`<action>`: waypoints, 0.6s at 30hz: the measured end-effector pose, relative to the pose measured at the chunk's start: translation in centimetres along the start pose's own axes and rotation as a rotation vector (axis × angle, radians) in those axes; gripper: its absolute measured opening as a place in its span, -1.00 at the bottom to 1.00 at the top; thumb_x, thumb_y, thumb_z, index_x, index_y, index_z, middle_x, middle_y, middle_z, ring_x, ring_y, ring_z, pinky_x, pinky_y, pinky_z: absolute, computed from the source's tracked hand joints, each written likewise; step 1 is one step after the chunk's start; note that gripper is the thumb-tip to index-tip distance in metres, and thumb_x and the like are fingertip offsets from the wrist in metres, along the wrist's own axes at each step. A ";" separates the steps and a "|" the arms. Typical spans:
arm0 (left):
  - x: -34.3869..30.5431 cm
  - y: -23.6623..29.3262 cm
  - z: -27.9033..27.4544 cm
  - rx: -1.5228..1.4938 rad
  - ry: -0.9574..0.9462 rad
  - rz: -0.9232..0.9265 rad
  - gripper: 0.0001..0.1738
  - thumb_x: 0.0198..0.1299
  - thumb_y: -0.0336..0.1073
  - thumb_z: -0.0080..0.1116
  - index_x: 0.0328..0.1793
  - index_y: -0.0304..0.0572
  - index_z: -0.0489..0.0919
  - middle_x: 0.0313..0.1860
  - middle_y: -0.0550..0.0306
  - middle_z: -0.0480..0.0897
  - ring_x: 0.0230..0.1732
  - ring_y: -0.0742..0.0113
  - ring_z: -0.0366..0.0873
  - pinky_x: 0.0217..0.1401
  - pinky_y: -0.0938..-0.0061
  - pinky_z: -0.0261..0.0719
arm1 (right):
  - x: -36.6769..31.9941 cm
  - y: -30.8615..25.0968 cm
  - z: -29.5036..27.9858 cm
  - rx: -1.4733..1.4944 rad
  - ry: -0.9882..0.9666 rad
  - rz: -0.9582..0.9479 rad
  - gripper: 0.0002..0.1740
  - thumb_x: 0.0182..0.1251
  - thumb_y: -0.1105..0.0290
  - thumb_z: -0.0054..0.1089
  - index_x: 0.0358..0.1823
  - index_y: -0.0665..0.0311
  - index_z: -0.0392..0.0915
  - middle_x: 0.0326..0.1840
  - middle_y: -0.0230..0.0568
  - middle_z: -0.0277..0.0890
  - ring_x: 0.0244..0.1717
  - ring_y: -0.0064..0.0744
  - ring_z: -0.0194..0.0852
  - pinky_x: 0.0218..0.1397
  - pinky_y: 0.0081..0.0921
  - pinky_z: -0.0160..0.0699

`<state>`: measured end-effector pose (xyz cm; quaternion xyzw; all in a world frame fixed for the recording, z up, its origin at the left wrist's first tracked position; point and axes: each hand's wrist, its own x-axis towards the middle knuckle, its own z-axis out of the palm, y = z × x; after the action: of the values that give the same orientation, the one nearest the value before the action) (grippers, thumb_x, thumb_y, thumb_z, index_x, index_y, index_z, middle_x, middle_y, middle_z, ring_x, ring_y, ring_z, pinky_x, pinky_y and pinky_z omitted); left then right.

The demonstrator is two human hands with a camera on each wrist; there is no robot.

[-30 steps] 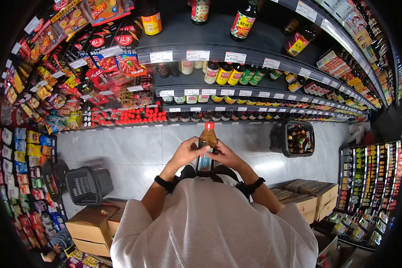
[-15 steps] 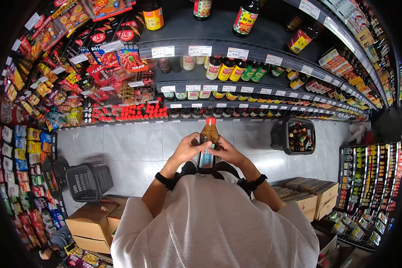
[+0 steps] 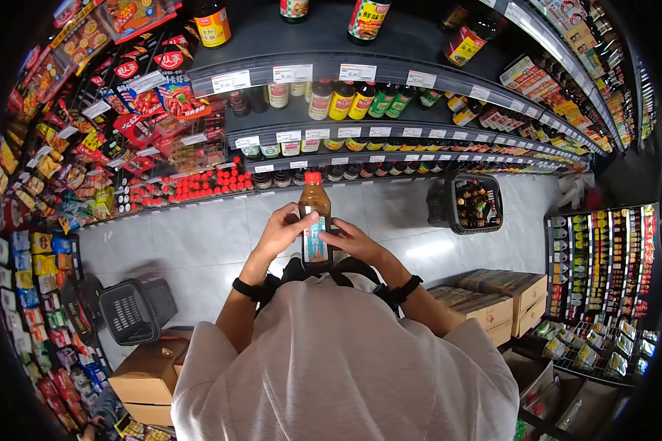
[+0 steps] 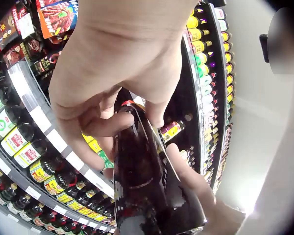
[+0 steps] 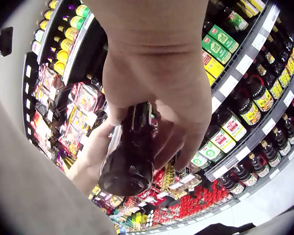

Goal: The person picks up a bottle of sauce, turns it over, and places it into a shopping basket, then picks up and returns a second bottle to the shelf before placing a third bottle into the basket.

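Note:
A dark sauce bottle with a red cap and a blue-and-white label [image 3: 317, 237] is held upright-looking in front of the chest. The left hand [image 3: 278, 229] grips its left side, thumb across the front above the label. On the other side the right hand [image 3: 357, 242] holds the lower part, thumb on the label. The left wrist view has the dark bottle [image 4: 142, 181] below the left hand [image 4: 122, 63], its fingers bent around the upper part. In the right wrist view the bottle's base [image 5: 125, 178] faces the camera, under the right hand [image 5: 157, 83].
Shelves [image 3: 412, 114] of bottled sauces curve across the front, with hanging packets [image 3: 143, 88] at the left. A basket holding bottles [image 3: 479, 204] stands on the floor at right, another basket [image 3: 129, 312] at left. Cardboard boxes [image 3: 143, 382] are stacked behind it; more boxes [image 3: 493, 312] stand at right.
The head view has shifted, so the shelves appear further left and slightly higher. Both hands still hold the bottle, and the right hand sits a little lower on it, with more of the label showing.

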<state>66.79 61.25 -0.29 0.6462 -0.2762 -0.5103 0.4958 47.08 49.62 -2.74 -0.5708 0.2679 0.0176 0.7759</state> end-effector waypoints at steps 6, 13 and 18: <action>0.3 1.6 0.5 -0.186 -0.059 -0.045 -0.60 0.30 0.04 0.40 -0.14 -0.16 0.64 -0.55 0.29 0.58 -0.60 0.63 0.37 -0.58 0.62 0.15 | -2.0 -2.5 0.6 0.112 -0.025 0.022 -0.38 0.52 0.14 0.27 0.44 0.33 0.38 0.21 -0.36 0.51 0.17 -0.59 0.43 0.21 -0.53 0.46; 1.1 2.1 1.7 -0.204 -0.078 -0.064 -0.63 0.31 -0.01 0.41 -0.12 -0.18 0.66 -0.55 0.28 0.59 -0.63 0.62 0.34 -0.61 0.62 0.16 | -2.4 -1.6 -0.3 0.206 -0.093 0.043 -0.33 0.45 0.25 0.35 0.50 0.27 0.32 0.31 -0.32 0.49 0.29 -0.48 0.42 0.37 -0.40 0.39; 2.0 2.4 2.2 -0.165 -0.086 -0.076 -0.62 0.29 0.01 0.42 -0.14 -0.16 0.66 -0.55 0.30 0.58 -0.62 0.62 0.36 -0.59 0.64 0.19 | -2.6 -1.3 -0.6 0.202 -0.054 0.006 -0.33 0.43 0.32 0.36 0.49 0.28 0.32 0.31 -0.30 0.52 0.28 -0.47 0.46 0.38 -0.40 0.43</action>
<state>65.76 57.92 1.20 0.5906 -0.2299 -0.5770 0.5152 45.07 49.35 -0.57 -0.4882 0.2490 0.0084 0.8364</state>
